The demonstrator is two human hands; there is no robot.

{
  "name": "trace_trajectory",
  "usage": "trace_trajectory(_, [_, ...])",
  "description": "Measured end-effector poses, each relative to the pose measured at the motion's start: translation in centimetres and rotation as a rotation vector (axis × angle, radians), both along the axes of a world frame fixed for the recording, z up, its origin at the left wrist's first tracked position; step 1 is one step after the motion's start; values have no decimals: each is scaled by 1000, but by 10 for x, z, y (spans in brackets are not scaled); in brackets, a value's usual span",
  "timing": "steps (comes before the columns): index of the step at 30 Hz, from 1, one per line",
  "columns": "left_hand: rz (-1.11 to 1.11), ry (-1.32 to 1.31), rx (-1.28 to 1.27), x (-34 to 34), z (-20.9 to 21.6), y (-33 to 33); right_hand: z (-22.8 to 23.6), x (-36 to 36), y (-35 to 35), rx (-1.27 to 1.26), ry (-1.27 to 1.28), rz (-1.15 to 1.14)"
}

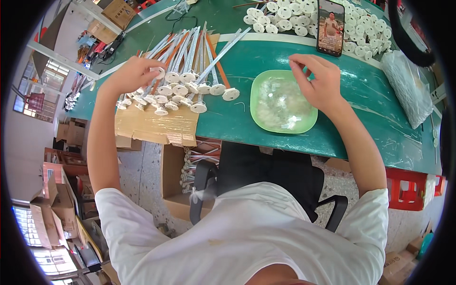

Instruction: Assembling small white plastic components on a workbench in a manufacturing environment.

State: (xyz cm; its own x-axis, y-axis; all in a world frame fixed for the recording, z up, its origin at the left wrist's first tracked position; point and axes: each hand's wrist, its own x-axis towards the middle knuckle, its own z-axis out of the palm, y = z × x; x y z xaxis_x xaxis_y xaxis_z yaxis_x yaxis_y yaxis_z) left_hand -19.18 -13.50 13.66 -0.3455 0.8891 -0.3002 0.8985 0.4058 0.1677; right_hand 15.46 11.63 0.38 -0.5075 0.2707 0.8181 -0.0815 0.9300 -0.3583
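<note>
My left hand [134, 76] is closed with its fingertips on a white round disc [159, 73], above a pile of strips. Whether a strip hangs from that disc, I cannot tell. The pile holds many flat silver and orange strips [191, 47] with white round discs [180, 89] at their near ends. Over the right rim of a light green square bowl [255, 105] is my right hand [320, 80], thumb and forefinger drawn together. Anything in that pinch is too small to make out. Small clear shiny pieces [280, 102] lie in the bowl.
Cardboard [156, 127] lies under the discs on the green table [228, 124]. A phone [330, 28] stands before a heap of white discs [365, 31]. At the right lies a clear plastic bag [406, 85]. Below the edge are a black chair [266, 166] and an open carton [172, 175].
</note>
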Motion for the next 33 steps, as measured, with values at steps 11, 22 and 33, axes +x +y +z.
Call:
trace_trajectory(11, [-296,240,458,58,-6,131,-2,-1,4,75,-11,8])
trace_trajectory(22, [-129,186,929,29,-107,396,-10,-5,6,77,29,27])
trace_trajectory(33, [-558,-57,938,73,-56,429,-13,-4,17,64,73,-14])
